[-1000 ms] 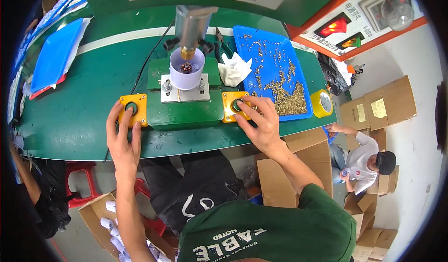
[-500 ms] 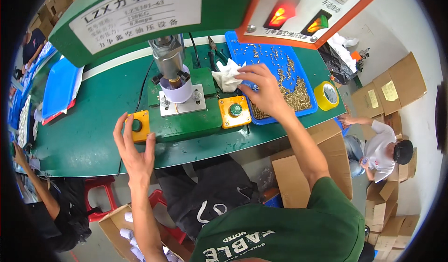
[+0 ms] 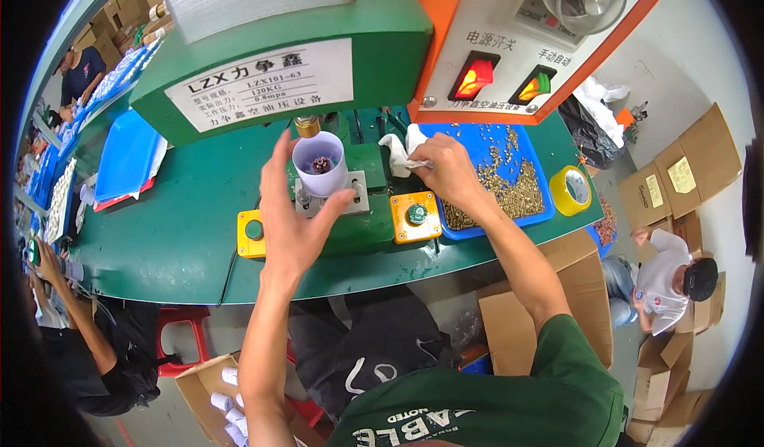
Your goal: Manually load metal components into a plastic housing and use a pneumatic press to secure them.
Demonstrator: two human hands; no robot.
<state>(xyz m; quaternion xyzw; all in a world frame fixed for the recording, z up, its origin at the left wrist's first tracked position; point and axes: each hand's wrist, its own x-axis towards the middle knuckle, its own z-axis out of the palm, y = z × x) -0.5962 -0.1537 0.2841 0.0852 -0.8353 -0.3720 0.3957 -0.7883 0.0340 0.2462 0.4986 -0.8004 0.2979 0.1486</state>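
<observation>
A pale lavender plastic cup [image 3: 320, 164] stands on the metal fixture plate [image 3: 357, 200] of a green press, with a small dark reddish part visible inside it. Above it is the press's brass-coloured tip [image 3: 307, 126]. My left hand [image 3: 290, 220] is open beside the cup, fingers spread along its left and thumb in front; whether it touches the cup I cannot tell. With its fingers pinched, my right hand [image 3: 450, 172] holds a crumpled white tissue [image 3: 400, 154], right of the fixture.
Yellow button boxes [image 3: 415, 215] flank the press base. A blue tray [image 3: 535, 156] of small brass parts lies to the right, beside a yellow tape roll [image 3: 571, 191]. Another blue tray [image 3: 127, 156] lies left. Cardboard boxes [image 3: 549, 288] stand below the table; other people work on both sides.
The press tip has risen out of the cup. My left hand has moved from the left button to the cup. My right fingers have closed on the tissue.
</observation>
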